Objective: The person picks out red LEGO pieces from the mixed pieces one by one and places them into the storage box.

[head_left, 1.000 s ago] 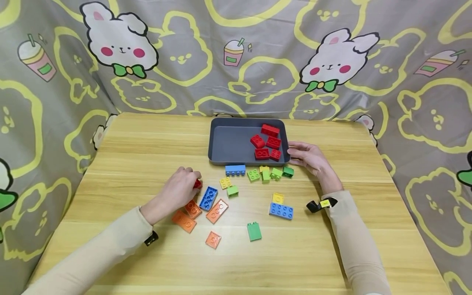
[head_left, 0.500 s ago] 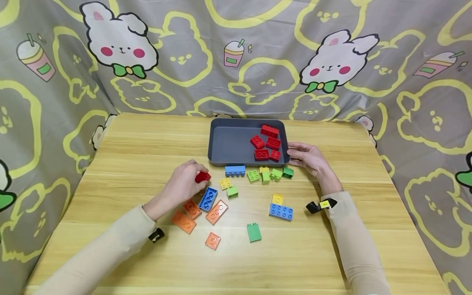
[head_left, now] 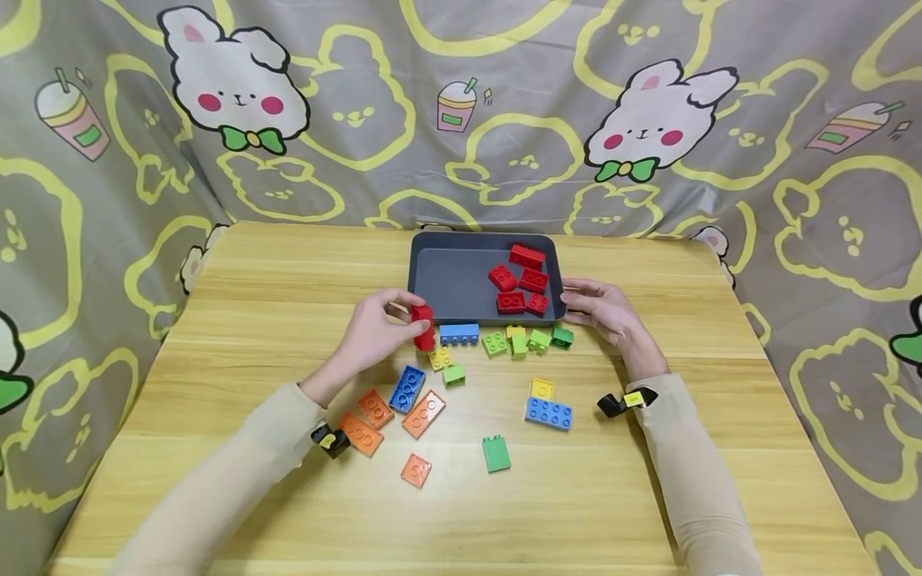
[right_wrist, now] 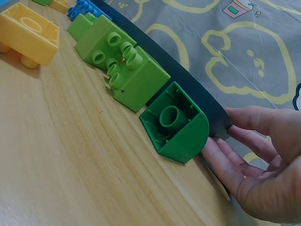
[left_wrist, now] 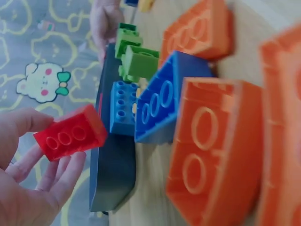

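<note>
My left hand pinches a red toy building brick between thumb and fingers, tilted on end by the front left corner of the dark grey tray. The left wrist view shows the hollow underside with its round tubes on this red brick. My right hand holds the tray's right edge; in the right wrist view its fingertips are at the rim, beside a dark green brick. Several red bricks lie in the tray's right half.
Blue, green and yellow bricks line the tray's front side. Nearer the left arm lie a blue brick and several orange bricks. A green brick and a blue brick lie further right. A patterned curtain surrounds the table.
My left hand has lifted the red brick from near the orange bricks and carried it right and away from me to the tray's corner, turning it upright. The right hand stays put.
</note>
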Tool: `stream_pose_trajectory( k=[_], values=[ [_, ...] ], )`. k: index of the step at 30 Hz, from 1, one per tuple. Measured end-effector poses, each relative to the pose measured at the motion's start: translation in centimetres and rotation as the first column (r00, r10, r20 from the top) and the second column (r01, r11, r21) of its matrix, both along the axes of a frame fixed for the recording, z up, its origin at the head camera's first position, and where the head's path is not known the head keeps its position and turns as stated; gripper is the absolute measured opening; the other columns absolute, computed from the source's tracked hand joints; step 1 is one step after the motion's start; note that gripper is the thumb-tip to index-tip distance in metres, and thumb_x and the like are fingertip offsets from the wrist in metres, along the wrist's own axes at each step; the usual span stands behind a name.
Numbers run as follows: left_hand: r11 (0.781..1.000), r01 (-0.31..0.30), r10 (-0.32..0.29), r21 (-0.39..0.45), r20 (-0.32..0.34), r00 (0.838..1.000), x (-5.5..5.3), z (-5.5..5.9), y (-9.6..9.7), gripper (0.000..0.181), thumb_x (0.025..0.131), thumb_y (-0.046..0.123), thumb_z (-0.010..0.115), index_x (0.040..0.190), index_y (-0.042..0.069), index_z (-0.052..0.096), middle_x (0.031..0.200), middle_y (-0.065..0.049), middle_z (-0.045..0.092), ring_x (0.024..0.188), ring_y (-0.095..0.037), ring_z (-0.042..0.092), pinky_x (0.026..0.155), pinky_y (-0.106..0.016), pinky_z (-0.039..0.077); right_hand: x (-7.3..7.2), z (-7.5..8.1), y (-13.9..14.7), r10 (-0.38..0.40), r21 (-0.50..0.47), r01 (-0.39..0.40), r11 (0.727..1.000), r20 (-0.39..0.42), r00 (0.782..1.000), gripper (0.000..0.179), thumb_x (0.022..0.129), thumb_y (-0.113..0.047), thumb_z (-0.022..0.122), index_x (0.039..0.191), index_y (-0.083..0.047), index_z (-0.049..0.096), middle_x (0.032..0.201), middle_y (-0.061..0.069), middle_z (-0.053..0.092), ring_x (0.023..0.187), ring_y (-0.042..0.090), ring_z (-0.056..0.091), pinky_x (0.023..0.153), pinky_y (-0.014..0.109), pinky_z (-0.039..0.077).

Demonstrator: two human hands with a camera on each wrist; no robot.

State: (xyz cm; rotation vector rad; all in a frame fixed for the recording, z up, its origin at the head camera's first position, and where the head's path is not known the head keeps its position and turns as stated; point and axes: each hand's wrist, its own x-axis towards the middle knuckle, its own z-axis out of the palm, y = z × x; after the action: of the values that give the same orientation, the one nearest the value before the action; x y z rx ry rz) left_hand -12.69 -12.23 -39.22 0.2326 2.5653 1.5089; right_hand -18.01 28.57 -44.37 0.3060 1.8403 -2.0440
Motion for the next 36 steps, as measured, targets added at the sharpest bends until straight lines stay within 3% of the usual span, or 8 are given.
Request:
stream_pose_trajectory(
  k=[7,11,14,18,24,30,36],
  values=[
    [0.994,-0.034,0.028,0.108,0.058,0.998,-2.1,0.7,1.1,0.029,0.091,0.017,0.084,0.118,0.011,0.076,0.12,-0.011,0.074,0.098,-0.026,0.07,0.075,-0.025,0.061,0.0,0.1,-0.1,-0.001,0.013,0.001,1.0,-0.001,1.0,0.064,0.1,-0.007,0.072,0.157,0.002,0.044,0.108,-0.008,0.077,0.094,0.009,0.078,0.082,0.025,0.07],
    [0.985,-0.04,0.029,0.166,0.07,0.997,-3.6,1.1,1.8,0.03,0.093,0.014,0.082,0.122,0.008,0.075,0.121,-0.014,0.073,0.095,-0.022,0.07,0.086,-0.042,0.069,0.1,0.1,-0.1,0.005,0.027,-0.005,1.0,-0.004,1.0,0.065,0.1,-0.009,0.072,0.158,0.0,0.044,0.109,-0.008,0.076,0.095,0.009,0.078,0.083,0.025,0.07],
    [0.974,-0.049,0.026,0.223,0.104,0.994,-4.7,0.8,2.5,0.032,0.094,0.01,0.08,0.125,0.005,0.074,0.123,-0.017,0.072,0.09,-0.018,0.071,0.097,-0.054,0.067,0.1,0.2,-0.1,0.006,0.033,-0.005,0.999,-0.005,1.0,0.064,0.101,-0.009,0.072,0.158,0.0,0.044,0.108,-0.008,0.076,0.095,0.008,0.077,0.083,0.024,0.07],
    [0.957,-0.073,0.029,0.279,0.159,0.987,-5.9,0.2,3.5,0.033,0.095,0.007,0.078,0.127,0.002,0.072,0.126,-0.02,0.072,0.089,-0.013,0.072,0.1,-0.05,0.066,0.2,0.2,-0.1,0.009,0.036,-0.009,0.999,-0.004,1.0,0.065,0.1,-0.01,0.072,0.158,0.0,0.044,0.108,-0.007,0.076,0.095,0.008,0.077,0.084,0.024,0.07],
    [0.954,-0.088,0.03,0.286,0.201,0.979,-7.4,-0.6,5.3,0.033,0.097,0.009,0.077,0.128,0.004,0.071,0.13,-0.018,0.07,0.104,-0.024,0.074,0.096,-0.037,0.068,0.4,0.0,-0.2,0.011,0.041,-0.011,0.999,-0.005,1.0,0.064,0.101,-0.01,0.072,0.158,0.0,0.044,0.108,-0.008,0.076,0.096,0.008,0.077,0.084,0.024,0.07],
    [0.942,-0.102,0.032,0.318,0.218,0.975,-9.0,-1.0,7.0,0.03,0.097,0.009,0.076,0.126,0.002,0.072,0.126,-0.018,0.071,0.101,-0.021,0.075,0.096,-0.038,0.068,0.4,0.0,-0.1,0.013,0.042,-0.012,0.999,-0.013,1.0,0.065,0.101,-0.01,0.071,0.159,0.0,0.043,0.107,-0.009,0.077,0.096,0.008,0.077,0.084,0.024,0.069],
    [0.95,-0.126,0.055,0.285,0.244,0.968,-9.8,-1.5,8.3,0.029,0.097,0.009,0.076,0.125,0.003,0.074,0.126,-0.018,0.072,0.102,-0.026,0.076,0.098,-0.042,0.068,0.4,0.0,-0.1,0.02,0.045,-0.019,0.999,-0.02,1.0,0.066,0.101,-0.011,0.072,0.159,0.0,0.043,0.11,-0.01,0.075,0.097,0.006,0.077,0.084,0.023,0.069]
  ],
)
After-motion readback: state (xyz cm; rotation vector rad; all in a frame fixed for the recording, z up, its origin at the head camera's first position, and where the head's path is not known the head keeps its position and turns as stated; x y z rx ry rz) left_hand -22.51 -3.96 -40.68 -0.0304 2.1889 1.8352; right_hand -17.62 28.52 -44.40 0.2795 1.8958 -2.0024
